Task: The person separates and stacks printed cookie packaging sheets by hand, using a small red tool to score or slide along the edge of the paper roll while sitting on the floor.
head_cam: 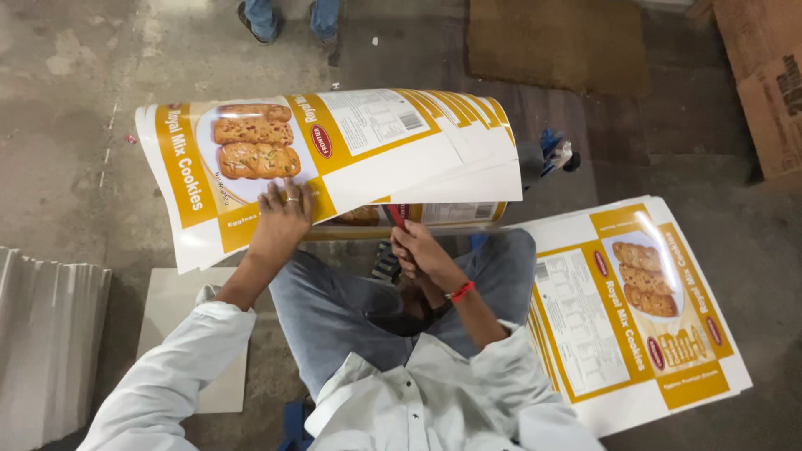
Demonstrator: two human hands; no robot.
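Printed carton sheets [334,150] bowed over lap, left hand [282,219] flat on top, right hand [416,249] grip closed on red tool [395,215].

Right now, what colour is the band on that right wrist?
Red; the band shows plainly in the head view, just above the white sleeve.

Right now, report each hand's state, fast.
Left hand: open, flat on the curled stack of printed carton sheets.
Right hand: closed on a red-handled tool.

Even overhead light, sharp focus, glare on glossy sheets [643,326], wide-angle edge distortion.
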